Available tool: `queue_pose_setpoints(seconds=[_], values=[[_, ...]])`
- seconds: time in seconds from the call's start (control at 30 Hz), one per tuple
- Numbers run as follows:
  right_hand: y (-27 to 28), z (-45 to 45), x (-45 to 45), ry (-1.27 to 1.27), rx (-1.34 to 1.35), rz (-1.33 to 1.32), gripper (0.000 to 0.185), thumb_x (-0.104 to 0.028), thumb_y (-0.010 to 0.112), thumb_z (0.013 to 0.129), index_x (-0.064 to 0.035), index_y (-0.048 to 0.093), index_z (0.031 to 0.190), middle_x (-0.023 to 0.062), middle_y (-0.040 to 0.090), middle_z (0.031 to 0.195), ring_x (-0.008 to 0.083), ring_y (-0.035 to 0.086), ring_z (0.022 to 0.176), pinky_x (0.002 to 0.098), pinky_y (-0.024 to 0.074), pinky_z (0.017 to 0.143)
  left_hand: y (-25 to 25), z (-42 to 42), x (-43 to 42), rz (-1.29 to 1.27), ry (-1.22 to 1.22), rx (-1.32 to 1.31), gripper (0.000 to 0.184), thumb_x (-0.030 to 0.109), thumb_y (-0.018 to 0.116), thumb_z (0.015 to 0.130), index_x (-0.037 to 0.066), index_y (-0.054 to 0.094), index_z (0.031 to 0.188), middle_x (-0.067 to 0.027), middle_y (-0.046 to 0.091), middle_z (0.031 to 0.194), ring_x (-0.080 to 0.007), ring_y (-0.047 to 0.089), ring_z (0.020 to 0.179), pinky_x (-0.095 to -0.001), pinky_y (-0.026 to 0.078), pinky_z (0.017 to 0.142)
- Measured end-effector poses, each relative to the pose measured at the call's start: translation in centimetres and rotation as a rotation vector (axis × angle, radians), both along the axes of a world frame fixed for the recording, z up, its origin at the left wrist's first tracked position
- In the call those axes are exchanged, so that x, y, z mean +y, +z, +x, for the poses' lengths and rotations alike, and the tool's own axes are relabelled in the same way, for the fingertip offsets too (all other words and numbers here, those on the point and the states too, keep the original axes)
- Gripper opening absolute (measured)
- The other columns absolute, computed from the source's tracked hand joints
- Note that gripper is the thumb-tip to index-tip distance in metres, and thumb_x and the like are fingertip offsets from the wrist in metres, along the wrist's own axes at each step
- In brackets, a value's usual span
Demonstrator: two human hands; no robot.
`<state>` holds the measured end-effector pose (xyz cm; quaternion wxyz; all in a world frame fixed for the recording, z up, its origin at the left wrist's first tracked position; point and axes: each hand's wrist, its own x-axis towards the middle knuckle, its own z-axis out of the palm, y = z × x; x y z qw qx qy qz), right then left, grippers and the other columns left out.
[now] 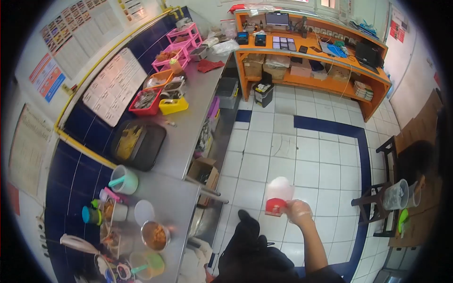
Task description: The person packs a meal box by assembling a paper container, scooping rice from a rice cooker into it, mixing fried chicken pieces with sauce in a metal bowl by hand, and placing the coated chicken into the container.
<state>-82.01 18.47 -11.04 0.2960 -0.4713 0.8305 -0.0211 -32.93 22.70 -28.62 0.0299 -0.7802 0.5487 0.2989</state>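
Red-and-white packet (pixel 278 196), thin & flat-looking, is just R of ctr, lower half of frame, held up over white tiled floor (pixel 255 165); white upper part w/ rounded top, red lower part w/ small pale print, too small to read. White part is nearly same tone as tiles, so its edge is hard to make out. R hand (pixel 299 212) has it pinched at its R side, fingers closed on the red part; thumb/finger detail blurred, looks like a thin clear glove, can't be sure. L hand: prob. just a pinkish sliver (pixel 207 273) at bottom edge, rest cut off or hidden; can't tell its grip. Dark clothing (pixel 255 259) fills bottom ctr. Lower left: steel counter (pixel 174 198) w/ metal bowl (pixel 155 236) of orange-brown food, contents unclear, white disc (pixel 144 212) just above it; containers in bottom L corner overlap & are part cut off by the dark lens rim. Mid-left: black tray (pixel 153 146) w/ yellowish stuff, can't ID. Upper right: orange desk (pixel 377 96), its screen text illegible. R edge: clear tub (pixel 395 195), contents indistinct.
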Motion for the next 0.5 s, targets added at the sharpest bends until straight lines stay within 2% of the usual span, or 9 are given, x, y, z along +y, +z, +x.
queue_pose_setpoints(seconds=[0.07,0.13,0.2,0.23,0.27,0.3,0.33,0.4,0.5], values=[[-5.2,-6.1,-1.0,-0.262,-0.007,0.001,0.042,-0.049,0.062,0.095,-0.0118,0.071,0.111,0.0179,0.073,0.108,0.0377,0.070,0.100,0.0501,0.0552,0.087,-2.4,-5.0,-7.1,0.193,-0.045,0.034,0.032,0.018,0.057,0.096,0.001,0.065,0.122,-0.0197,0.071,0.102,-0.0362,0.068,0.082,-0.0477,0.054,0.075],[-11.7,-11.2,-0.2,-0.516,0.055,0.196,0.051,-0.058,0.060,0.094,-0.0117,0.073,0.111,0.0192,0.072,0.110,0.0388,0.069,0.102,0.0499,0.0545,0.088,-4.2,-10.1,-15.3,0.277,-0.086,0.059,0.032,0.020,0.057,0.095,0.001,0.066,0.120,-0.0193,0.071,0.101,-0.0358,0.068,0.081,-0.0480,0.054,0.074],[-20.2,-14.0,5.3,-0.729,0.063,0.143,0.069,-0.071,0.055,0.089,-0.0072,0.075,0.103,0.0227,0.073,0.105,0.0396,0.069,0.103,0.0500,0.0546,0.086,-5.2,-15.2,-24.5,0.308,-0.139,0.074,0.032,0.021,0.058,0.095,0.002,0.066,0.119,-0.0190,0.071,0.100,-0.0355,0.068,0.081,-0.0484,0.053,0.073],[-26.6,-14.5,8.8,-0.868,0.129,0.162,0.064,-0.067,0.059,0.089,-0.0080,0.072,0.111,0.0215,0.073,0.106,0.0379,0.070,0.103,0.0503,0.0541,0.088,-5.3,-18.0,-29.7,0.297,-0.173,0.085,0.032,0.022,0.058,0.095,0.002,0.067,0.119,-0.0188,0.071,0.099,-0.0353,0.068,0.081,-0.0485,0.053,0.073],[-31.8,-15.1,14.0,-0.959,-0.044,0.299,0.056,-0.056,0.063,0.091,-0.0103,0.067,0.123,0.0185,0.072,0.113,0.0356,0.070,0.105,0.0496,0.0534,0.092,-5.1,-21.1,-34.9,0.278,-0.211,0.100,0.033,0.023,0.058,0.095,0.002,0.067,0.118,-0.0187,0.071,0.099,-0.0351,0.068,0.081,-0.0487,0.053,0.073],[-37.6,-14.1,18.6,-1.018,-0.035,0.094,0.050,-0.043,0.063,0.093,-0.0129,0.062,0.133,0.0135,0.069,0.124,0.0319,0.068,0.111,0.0479,0.0537,0.094,-4.8,-24.4,-40.0,0.256,-0.256,0.119,0.033,0.023,0.058,0.095,0.002,0.067,0.118,-0.0185,0.071,0.099,-0.0349,0.068,0.080,-0.0488,0.053,0.072],[-35.8,-13.5,19.8,-1.129,-0.097,0.174,0.049,-0.043,0.063,0.093,-0.0131,0.062,0.132,0.0132,0.070,0.123,0.0316,0.068,0.110,0.0477,0.0538,0.093,-4.5,-28.0,-45.3,0.216,-0.306,0.143,0.033,0.024,0.059,0.094,0.002,0.068,0.117,-0.0184,0.071,0.098,-0.0347,0.068,0.080,-0.0490,0.053,0.072],[-28.5,-14.7,16.3,-1.328,-0.216,0.369,0.048,-0.044,0.061,0.094,-0.0136,0.063,0.130,0.0124,0.070,0.121,0.0310,0.068,0.108,0.0473,0.0541,0.092,-3.9,-35.6,-55.1,0.126,-0.409,0.208,0.033,0.026,0.059,0.094,0.002,0.068,0.116,-0.0180,0.071,0.097,-0.0343,0.068,0.080,-0.0493,0.053,0.071],[-22.5,-18.3,8.3,-1.417,-0.276,0.349,0.046,-0.046,0.059,0.095,-0.0142,0.065,0.127,0.0113,0.071,0.117,0.0300,0.068,0.104,0.0467,0.0546,0.090,-0.3,-47.8,-66.5,0.034,-0.502,0.338,0.034,0.028,0.060,0.094,0.003,0.069,0.114,-0.0175,0.071,0.096,-0.0337,0.068,0.079,-0.0498,0.053,0.070]])
